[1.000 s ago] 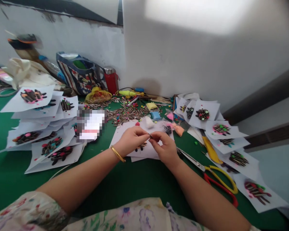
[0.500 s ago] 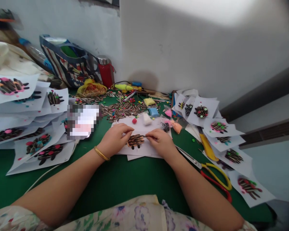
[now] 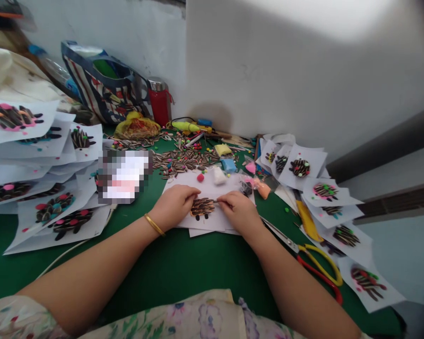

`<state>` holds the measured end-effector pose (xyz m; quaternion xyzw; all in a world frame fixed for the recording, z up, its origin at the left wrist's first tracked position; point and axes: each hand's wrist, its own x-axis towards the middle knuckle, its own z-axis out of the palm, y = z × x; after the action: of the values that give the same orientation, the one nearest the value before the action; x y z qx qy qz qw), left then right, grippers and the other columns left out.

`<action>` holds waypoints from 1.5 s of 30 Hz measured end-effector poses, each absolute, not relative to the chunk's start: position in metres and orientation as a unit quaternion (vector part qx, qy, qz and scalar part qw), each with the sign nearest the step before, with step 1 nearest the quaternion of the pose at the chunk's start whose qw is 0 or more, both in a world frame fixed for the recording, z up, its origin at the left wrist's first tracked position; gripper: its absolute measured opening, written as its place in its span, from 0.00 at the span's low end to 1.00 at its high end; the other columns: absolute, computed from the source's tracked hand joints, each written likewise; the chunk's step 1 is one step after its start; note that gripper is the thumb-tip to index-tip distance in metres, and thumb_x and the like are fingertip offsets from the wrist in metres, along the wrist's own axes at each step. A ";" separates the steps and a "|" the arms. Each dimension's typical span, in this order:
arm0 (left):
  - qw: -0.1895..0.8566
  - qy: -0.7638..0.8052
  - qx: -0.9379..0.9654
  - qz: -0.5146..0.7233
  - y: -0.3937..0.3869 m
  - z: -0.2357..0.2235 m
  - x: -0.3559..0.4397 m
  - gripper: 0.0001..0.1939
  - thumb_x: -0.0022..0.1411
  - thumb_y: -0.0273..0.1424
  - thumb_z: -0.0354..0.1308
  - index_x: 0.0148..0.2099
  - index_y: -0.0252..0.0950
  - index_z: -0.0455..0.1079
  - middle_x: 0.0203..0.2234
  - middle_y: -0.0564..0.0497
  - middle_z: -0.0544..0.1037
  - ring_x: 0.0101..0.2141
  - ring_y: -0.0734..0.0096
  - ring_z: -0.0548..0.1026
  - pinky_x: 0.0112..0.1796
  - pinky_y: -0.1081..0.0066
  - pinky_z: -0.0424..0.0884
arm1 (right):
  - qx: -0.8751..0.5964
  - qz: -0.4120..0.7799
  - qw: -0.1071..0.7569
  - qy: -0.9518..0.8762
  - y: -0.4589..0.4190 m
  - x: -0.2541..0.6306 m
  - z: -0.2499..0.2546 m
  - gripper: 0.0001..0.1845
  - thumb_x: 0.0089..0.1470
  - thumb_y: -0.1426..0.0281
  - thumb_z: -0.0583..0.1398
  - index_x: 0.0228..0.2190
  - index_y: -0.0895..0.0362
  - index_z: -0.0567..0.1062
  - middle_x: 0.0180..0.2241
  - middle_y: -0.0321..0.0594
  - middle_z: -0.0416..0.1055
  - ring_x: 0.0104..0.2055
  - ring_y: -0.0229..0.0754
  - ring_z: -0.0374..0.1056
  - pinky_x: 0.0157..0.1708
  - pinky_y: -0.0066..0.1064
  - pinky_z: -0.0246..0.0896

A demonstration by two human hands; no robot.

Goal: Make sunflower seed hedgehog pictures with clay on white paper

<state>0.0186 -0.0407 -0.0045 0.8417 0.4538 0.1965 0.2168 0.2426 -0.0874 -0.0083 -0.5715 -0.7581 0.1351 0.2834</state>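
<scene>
On a white paper sheet (image 3: 219, 221) in front of me lies a small animal figure (image 3: 202, 207), made of dark striped sunflower seeds on an orange base. My left hand (image 3: 175, 205) is closed at the figure's left side, fingers pressed together and thumb beside the seeds. Whatever it may hold is hidden. At the figure's right edge, my right hand (image 3: 237, 211) pinches a sunflower seed (image 3: 216, 201) between thumb and fingertip. A red clay ball (image 3: 200, 177) and a white clay lump (image 3: 219, 176) sit just beyond on the sheet.
Loose sunflower seeds (image 3: 178, 162) cover the green table (image 3: 176, 278) behind the sheet. Scissors (image 3: 300, 249) and a yellow cutter (image 3: 309, 219) lie to the right. Sheets with seed figures are piled left (image 3: 74, 188) and right (image 3: 355, 235). A phone (image 3: 125, 176) stands left; a red bottle (image 3: 159, 106) behind.
The view has shifted slightly, so things appear a little further right. Both hands stay close around the seed figure, with my right hand still pinching the seed at its right edge.
</scene>
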 end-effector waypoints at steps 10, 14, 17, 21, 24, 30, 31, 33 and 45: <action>0.211 0.447 0.844 0.209 -0.040 -0.007 0.019 0.16 0.65 0.31 0.48 0.48 0.39 0.76 0.42 0.49 0.81 0.44 0.61 0.76 0.48 0.63 0.70 | -0.556 0.138 0.262 -0.777 -0.087 0.237 -0.014 0.08 0.56 0.75 0.60 0.37 0.54 0.78 0.36 0.41 0.76 0.41 0.44 0.70 0.44 0.36 0.64; 0.210 0.449 0.843 0.208 -0.040 -0.006 0.019 0.16 0.65 0.31 0.48 0.48 0.39 0.76 0.43 0.48 0.81 0.44 0.61 0.76 0.48 0.63 0.70 | -0.558 0.131 0.254 -0.779 -0.087 0.236 -0.013 0.07 0.56 0.75 0.60 0.35 0.54 0.78 0.35 0.41 0.75 0.41 0.45 0.70 0.44 0.36 0.64; 0.210 0.452 0.842 0.205 -0.040 -0.005 0.019 0.17 0.65 0.32 0.48 0.48 0.38 0.76 0.43 0.48 0.81 0.45 0.61 0.76 0.47 0.63 0.70 | -0.558 0.130 0.248 -0.781 -0.086 0.235 -0.013 0.07 0.56 0.75 0.60 0.35 0.55 0.79 0.35 0.42 0.75 0.40 0.45 0.70 0.43 0.36 0.64; 0.211 0.452 0.842 0.206 -0.040 -0.006 0.019 0.17 0.66 0.32 0.48 0.48 0.37 0.76 0.43 0.48 0.81 0.44 0.61 0.76 0.47 0.62 0.70 | -0.561 0.130 0.240 -0.781 -0.083 0.233 -0.014 0.08 0.56 0.75 0.60 0.35 0.56 0.79 0.35 0.42 0.75 0.40 0.44 0.70 0.44 0.35 0.64; 0.208 0.448 0.844 0.208 -0.040 -0.006 0.019 0.17 0.66 0.32 0.48 0.48 0.37 0.76 0.43 0.48 0.81 0.44 0.61 0.76 0.48 0.62 0.69 | -0.566 0.133 0.233 -0.780 -0.082 0.233 -0.016 0.08 0.56 0.75 0.60 0.35 0.56 0.79 0.35 0.42 0.75 0.41 0.44 0.70 0.45 0.34 0.64; 0.207 0.446 0.845 0.209 -0.040 -0.008 0.019 0.16 0.66 0.31 0.48 0.48 0.37 0.76 0.43 0.48 0.81 0.44 0.61 0.76 0.47 0.62 0.70 | -0.574 0.146 0.227 -0.773 -0.081 0.231 -0.014 0.07 0.56 0.76 0.60 0.34 0.56 0.79 0.35 0.41 0.75 0.41 0.43 0.70 0.44 0.33 0.64; 0.207 0.446 0.845 0.210 -0.040 -0.008 0.019 0.16 0.66 0.31 0.48 0.48 0.37 0.76 0.42 0.48 0.81 0.44 0.61 0.76 0.47 0.62 0.70 | -0.572 0.150 0.228 -0.774 -0.082 0.232 -0.013 0.07 0.56 0.76 0.60 0.35 0.56 0.78 0.35 0.41 0.75 0.41 0.43 0.70 0.44 0.33 0.64; 0.206 0.444 0.845 0.212 -0.040 -0.008 0.019 0.16 0.66 0.31 0.48 0.48 0.37 0.76 0.42 0.48 0.81 0.44 0.61 0.76 0.46 0.62 0.70 | -0.574 0.159 0.235 -0.768 -0.083 0.234 -0.012 0.08 0.55 0.76 0.60 0.37 0.56 0.78 0.35 0.41 0.75 0.40 0.43 0.70 0.43 0.33 0.63; 0.238 0.444 0.835 0.221 -0.039 -0.009 0.017 0.18 0.63 0.27 0.47 0.50 0.39 0.75 0.41 0.52 0.82 0.43 0.63 0.76 0.46 0.64 0.70 | -0.574 0.154 0.218 -0.774 -0.083 0.236 -0.012 0.06 0.57 0.74 0.60 0.35 0.55 0.78 0.35 0.40 0.75 0.40 0.42 0.69 0.43 0.32 0.61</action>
<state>0.0175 -0.0391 -0.0090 0.8348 0.4443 0.2208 0.2384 0.2363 -0.0831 -0.0119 -0.5740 -0.7742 0.1542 0.2178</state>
